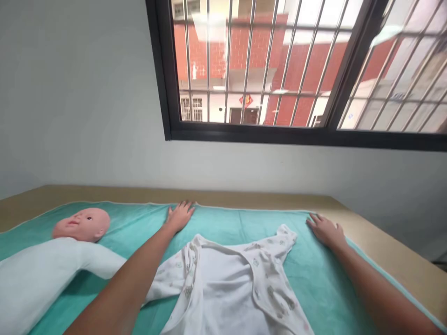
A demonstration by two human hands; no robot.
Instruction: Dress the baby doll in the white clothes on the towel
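Note:
My left hand [180,216] lies flat with fingers spread on the far edge of a green cloth [240,221]. On the cloth's far right corner rests my right hand [325,229], also open, fingers stretched out. Between my arms a white baby garment [226,270] with small printed figures is spread with its front open and sleeves out to the sides; its lower end runs out of view. A baby doll [82,224] with a bare head and a white cloth body lies on the left, partly behind my left forearm. Neither hand touches the garment or holds anything visible.
The cloth covers most of a wooden table [258,200], whose bare rim shows at the back and right. Behind it stands a pale wall [104,116] with a dark-framed, barred window [251,132] above.

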